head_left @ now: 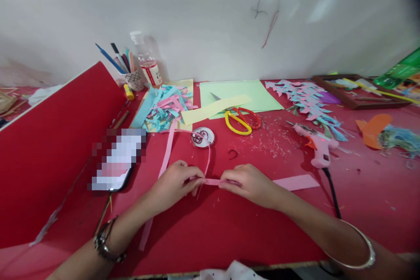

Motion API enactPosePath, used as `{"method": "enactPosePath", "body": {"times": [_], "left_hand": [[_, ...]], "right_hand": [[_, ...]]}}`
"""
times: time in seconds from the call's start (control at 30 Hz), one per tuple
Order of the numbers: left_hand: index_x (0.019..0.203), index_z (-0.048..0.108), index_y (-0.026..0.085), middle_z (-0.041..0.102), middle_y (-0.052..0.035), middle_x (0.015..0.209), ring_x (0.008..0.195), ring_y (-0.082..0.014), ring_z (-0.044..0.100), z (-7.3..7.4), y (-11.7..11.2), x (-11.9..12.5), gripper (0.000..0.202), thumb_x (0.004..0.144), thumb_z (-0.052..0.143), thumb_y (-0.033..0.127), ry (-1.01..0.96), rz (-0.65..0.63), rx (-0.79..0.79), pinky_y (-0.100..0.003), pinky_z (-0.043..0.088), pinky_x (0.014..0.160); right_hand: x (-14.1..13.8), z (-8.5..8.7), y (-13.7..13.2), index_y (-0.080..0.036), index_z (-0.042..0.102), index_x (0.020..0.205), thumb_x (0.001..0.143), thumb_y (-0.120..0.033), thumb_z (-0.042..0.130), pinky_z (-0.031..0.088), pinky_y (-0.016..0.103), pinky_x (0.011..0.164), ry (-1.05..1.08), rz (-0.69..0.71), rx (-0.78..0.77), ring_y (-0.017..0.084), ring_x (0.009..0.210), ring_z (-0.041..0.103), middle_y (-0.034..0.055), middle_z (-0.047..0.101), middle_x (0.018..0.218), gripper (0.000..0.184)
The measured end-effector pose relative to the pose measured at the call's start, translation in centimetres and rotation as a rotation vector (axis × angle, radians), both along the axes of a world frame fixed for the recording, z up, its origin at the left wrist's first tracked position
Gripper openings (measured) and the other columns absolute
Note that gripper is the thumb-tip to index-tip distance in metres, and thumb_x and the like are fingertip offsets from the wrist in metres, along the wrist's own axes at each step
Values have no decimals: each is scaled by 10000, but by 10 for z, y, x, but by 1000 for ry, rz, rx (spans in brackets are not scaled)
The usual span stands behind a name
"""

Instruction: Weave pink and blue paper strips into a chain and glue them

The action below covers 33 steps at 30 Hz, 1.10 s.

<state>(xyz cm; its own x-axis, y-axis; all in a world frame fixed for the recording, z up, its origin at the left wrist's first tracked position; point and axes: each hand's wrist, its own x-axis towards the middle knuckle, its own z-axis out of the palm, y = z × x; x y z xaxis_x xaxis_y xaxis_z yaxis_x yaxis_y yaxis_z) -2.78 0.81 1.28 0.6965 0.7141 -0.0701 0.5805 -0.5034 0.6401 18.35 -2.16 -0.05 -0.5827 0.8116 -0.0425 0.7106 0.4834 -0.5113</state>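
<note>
My left hand [180,179] pinches a pink paper strip [213,181] between thumb and fingers. On the same strip, a short way to the right, my right hand [247,184] is also closed in a pinch. A wider pink piece [297,182] shows beyond my right hand; whether it joins the held strip is hidden. A thin pink strand [208,159] runs from my left fingers up to a small round white lid [198,143] with a dark coil on it. Another long pink paper strip [166,155] lies flat, passing under my left arm.
Scissors [238,129] with red and yellow handles lie on green paper sheets [243,94]. A pink glue gun [318,144] rests at right. Blue and pink cut paper [169,107], a phone [120,159], a bottle [151,68] and a red board [59,153] occupy the left side.
</note>
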Motion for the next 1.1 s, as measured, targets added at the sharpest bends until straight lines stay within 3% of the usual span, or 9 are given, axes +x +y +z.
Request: {"method": "enactPosePath", "body": {"times": [0.33, 0.4, 0.53, 0.63, 0.8, 0.9, 1.1], "left_hand": [[714, 569, 202, 599, 61, 541, 574, -101, 470, 2, 20, -21, 248, 840, 410, 344, 74, 29, 110, -220, 333, 640], [739, 570, 200, 629, 46, 644, 641, -106, 507, 1, 21, -21, 216, 840, 416, 312, 103, -15, 230, -243, 340, 703], [899, 568, 190, 614, -24, 954, 913, -185, 508, 1, 11, -9, 164, 809, 468, 285, 164, -105, 630, -339, 295, 850], [899, 555, 166, 631, -35, 849, 815, -183, 540, -2, -3, 5, 173, 807, 472, 286, 202, -200, 728, -333, 330, 801], [691, 530, 166, 583, 5, 514, 429, -115, 475, -12, -15, 16, 251, 862, 359, 231, 224, -263, 705, -286, 357, 625], [714, 546, 169, 570, -5, 510, 470, -128, 499, -10, -14, 14, 251, 860, 374, 279, 254, -216, 612, -249, 340, 562], [734, 552, 172, 557, 16, 595, 560, -99, 501, 0, -6, 4, 217, 835, 425, 316, 195, -119, 143, -180, 287, 487]], "right_hand": [[18, 8, 14, -161, 578, 705, 856, -390, 362, 255, 198, 521, 30, -45, -40, 87, 552, 491, 3, 575, 609, 349], [17, 7, 14, -161, 577, 698, 857, -391, 357, 253, 200, 520, 13, -47, -35, 89, 552, 491, 4, 573, 603, 355], [7, 4, 10, -166, 585, 719, 864, -389, 346, 245, 206, 519, -5, -25, -42, 92, 558, 505, 8, 594, 620, 358], [-2, 1, 5, -166, 590, 723, 869, -396, 332, 232, 218, 514, -20, 14, -7, 101, 568, 518, 18, 614, 635, 375], [-7, 1, -1, -167, 588, 708, 863, -365, 361, 220, 233, 511, -79, 69, 36, 110, 558, 518, 20, 619, 618, 339], [-6, 3, -1, -172, 607, 742, 862, -380, 360, 236, 227, 518, -39, 84, 6, 106, 565, 524, 18, 631, 636, 344], [5, 7, 5, -165, 628, 744, 854, -391, 374, 249, 208, 509, 10, 76, -56, 85, 525, 497, 12, 619, 611, 357]]}}
